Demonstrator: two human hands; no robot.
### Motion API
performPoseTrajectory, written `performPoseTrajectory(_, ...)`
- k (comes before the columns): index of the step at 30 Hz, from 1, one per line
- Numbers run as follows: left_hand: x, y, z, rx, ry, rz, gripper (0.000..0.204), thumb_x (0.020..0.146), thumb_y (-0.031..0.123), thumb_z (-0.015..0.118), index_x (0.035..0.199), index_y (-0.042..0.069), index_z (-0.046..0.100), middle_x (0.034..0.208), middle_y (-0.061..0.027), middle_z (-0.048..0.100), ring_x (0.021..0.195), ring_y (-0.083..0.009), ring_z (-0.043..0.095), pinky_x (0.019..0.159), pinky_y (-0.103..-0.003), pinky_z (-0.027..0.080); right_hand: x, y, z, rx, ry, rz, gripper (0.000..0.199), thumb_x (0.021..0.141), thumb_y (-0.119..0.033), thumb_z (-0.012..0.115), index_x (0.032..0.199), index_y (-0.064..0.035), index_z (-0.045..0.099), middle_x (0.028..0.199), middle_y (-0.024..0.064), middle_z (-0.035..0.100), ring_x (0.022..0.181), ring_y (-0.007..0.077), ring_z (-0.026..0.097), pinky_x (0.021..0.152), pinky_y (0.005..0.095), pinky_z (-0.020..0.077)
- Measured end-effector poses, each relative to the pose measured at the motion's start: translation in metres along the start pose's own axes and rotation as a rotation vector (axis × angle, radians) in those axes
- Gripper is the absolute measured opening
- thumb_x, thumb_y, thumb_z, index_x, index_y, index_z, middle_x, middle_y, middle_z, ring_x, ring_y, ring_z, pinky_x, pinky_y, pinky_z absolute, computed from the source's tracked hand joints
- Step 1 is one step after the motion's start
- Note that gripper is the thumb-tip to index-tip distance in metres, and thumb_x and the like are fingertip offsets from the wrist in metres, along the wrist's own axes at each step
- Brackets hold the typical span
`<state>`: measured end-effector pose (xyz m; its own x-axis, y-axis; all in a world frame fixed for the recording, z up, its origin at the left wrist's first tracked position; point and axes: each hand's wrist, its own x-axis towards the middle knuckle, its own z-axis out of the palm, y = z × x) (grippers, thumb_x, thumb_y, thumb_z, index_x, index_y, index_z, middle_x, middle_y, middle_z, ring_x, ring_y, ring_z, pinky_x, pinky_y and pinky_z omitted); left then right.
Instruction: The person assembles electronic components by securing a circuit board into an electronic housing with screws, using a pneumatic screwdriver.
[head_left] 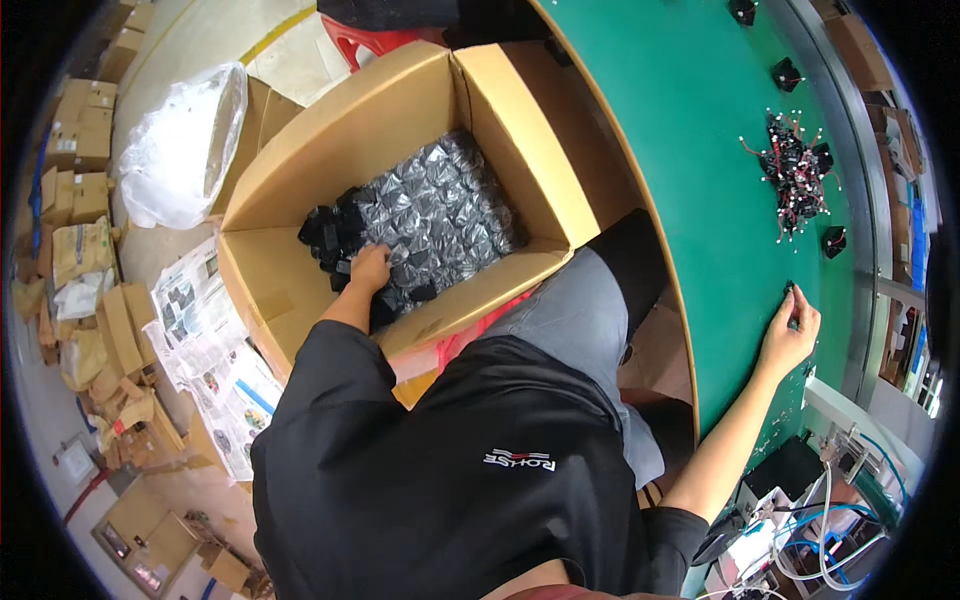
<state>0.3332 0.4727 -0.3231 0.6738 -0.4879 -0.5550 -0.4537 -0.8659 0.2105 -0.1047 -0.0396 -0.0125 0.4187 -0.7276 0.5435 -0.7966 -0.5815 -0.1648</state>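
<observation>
My left hand (pixel 370 268) reaches into a large open cardboard box (pixel 340 130) on the left. Its fingers curl down among loose black plastic parts (pixel 325 235), and what they grip is hidden. Beside them in the box, rows of dark pieces lie under clear plastic wrap (pixel 450 200). My right hand (pixel 790 330) rests over the green tabletop (pixel 690 200) on the right, its thumb and fingers pinched on a small dark piece (pixel 790 287). Farther along the table is a heap of black parts with thin wires and white connectors (pixel 795 175).
Single black parts (pixel 834 241) lie around the heap. A machine with tubes (pixel 830 500) stands at the table's near right end. Newspapers (pixel 215 350) and a white plastic bag (pixel 180 150) are left of the box. Stacked cartons (pixel 85 130) line the far left.
</observation>
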Motion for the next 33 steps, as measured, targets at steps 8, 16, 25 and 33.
performPoseTrajectory(8, -0.030, 0.004, -0.007, 0.477, -0.118, 0.078, 0.050, 0.083, 0.037, 0.079, 0.127, 0.019, 0.066, 0.136, -0.0083, 0.056, 0.131, -0.0317, 0.046, 0.105, -0.050, 0.037, -0.001, 0.004, 0.005, 0.090, 0.047, -0.016, 0.016, 0.094, -0.008, 0.072, 0.108, -0.0089, 0.078, 0.098, 0.0040, 0.066, 0.081, 0.0127, 0.061, 0.070, 0.0275, 0.0510)
performPoseTrajectory(16, -0.004, 0.047, 0.068, -0.040, -0.281, 0.240, 0.052, 0.083, 0.029, 0.076, 0.121, 0.003, 0.054, 0.118, -0.0255, 0.061, 0.113, -0.0451, 0.058, 0.096, -0.054, 0.047, 0.004, -0.007, -0.002, 0.251, 0.045, 0.001, 0.007, 0.091, -0.001, 0.073, 0.098, 0.0009, 0.072, 0.110, 0.0129, 0.075, 0.092, 0.0167, 0.071, 0.080, 0.0292, 0.0567)
performPoseTrajectory(25, 0.013, 0.045, 0.071, -0.212, -0.375, 0.207, 0.056, 0.064, 0.027, 0.089, 0.105, 0.002, 0.060, 0.091, -0.0193, 0.069, 0.083, -0.0316, 0.066, 0.075, -0.043, 0.054, -0.002, -0.023, -0.002, 0.484, 0.039, 0.161, 0.006, 0.086, 0.001, 0.073, 0.088, -0.0012, 0.067, 0.095, 0.0087, 0.070, 0.076, 0.0129, 0.066, 0.066, 0.0257, 0.0549)
performPoseTrajectory(33, 0.014, 0.112, -0.033, -0.831, -0.413, -0.086, 0.066, 0.078, 0.028, 0.087, 0.128, 0.003, 0.052, 0.097, -0.0118, 0.069, 0.077, -0.0202, 0.064, 0.069, -0.034, 0.055, -0.009, -0.021, -0.012, 0.568, 0.069, 0.202, 0.008, 0.082, 0.002, 0.073, 0.087, -0.0009, 0.068, 0.090, 0.0109, 0.069, 0.076, 0.0203, 0.068, 0.066, 0.0300, 0.0549)
